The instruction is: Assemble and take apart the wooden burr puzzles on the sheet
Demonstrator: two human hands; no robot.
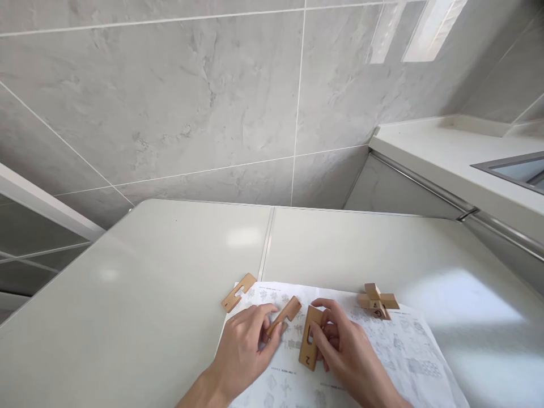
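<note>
My left hand [250, 340] pinches a notched wooden puzzle piece [291, 309] between thumb and fingers, its far end tilted up to the right. In my right hand [340, 343] is a flat wooden puzzle piece with a slot [312, 317], marked "2" near its lower end. The two pieces are close together but apart, above a printed instruction sheet [289, 388]. Another slotted wooden piece [232, 300] lies at the sheet's upper left corner. To the right, an assembled cross-shaped wooden puzzle [376, 300] with marks, one reading "3", rests on the sheet.
The sheet lies on a pale glossy table [170, 260] with a seam [267, 243] running across it. Behind stands a grey tiled wall [191, 102]. A white counter [446, 147] with a metal rail is at the right, and a white frame [51, 198] at the left.
</note>
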